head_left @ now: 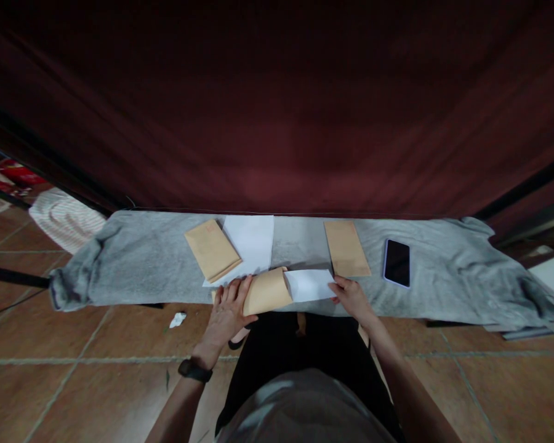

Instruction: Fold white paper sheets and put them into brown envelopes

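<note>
My left hand (227,311) presses on the left end of a brown envelope (268,292) at the near edge of a grey cloth-covered surface (143,264). A folded white paper (310,284) sticks out of the envelope's right end, and my right hand (352,298) pinches that paper's right edge. A black watch (194,370) is on my left wrist.
A stack of brown envelopes (211,249) lies on white sheets (252,241) at the back left. Another brown envelope (346,248) and a dark phone (397,263) lie to the right. A dark red curtain (277,111) hangs behind. A paper scrap (178,319) lies on the tiled floor.
</note>
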Demonstrator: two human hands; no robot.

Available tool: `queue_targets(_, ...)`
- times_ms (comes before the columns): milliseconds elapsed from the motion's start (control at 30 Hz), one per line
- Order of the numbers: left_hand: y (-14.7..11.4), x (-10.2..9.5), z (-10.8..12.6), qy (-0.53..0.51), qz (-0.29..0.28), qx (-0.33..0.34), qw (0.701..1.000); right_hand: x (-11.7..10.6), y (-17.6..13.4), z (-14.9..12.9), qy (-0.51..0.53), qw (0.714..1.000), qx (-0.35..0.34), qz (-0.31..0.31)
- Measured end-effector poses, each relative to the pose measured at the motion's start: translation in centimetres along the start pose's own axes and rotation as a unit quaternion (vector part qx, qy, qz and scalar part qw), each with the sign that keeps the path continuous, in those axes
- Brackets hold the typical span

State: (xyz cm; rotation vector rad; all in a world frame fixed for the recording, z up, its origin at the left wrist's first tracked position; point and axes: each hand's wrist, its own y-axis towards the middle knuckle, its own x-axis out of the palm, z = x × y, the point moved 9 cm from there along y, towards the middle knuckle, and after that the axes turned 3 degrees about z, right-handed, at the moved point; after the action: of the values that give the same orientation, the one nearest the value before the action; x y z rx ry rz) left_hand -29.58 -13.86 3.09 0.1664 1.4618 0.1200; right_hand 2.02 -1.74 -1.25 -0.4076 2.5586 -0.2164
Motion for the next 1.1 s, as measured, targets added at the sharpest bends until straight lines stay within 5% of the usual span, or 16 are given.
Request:
queue_targets(533,0.5,1.0,1.9,-0.022,-0.012,0.032,0.999,4.9,-0.6,-2.1,-0.117,0.992,-0.040,0.001)
queue_targets(1100,1.1,1.7,3.8,-0.090,-0.025,0.043,0.995,8.4,0.0,-3.2,-0.072,0.996,-0.042,-0.036)
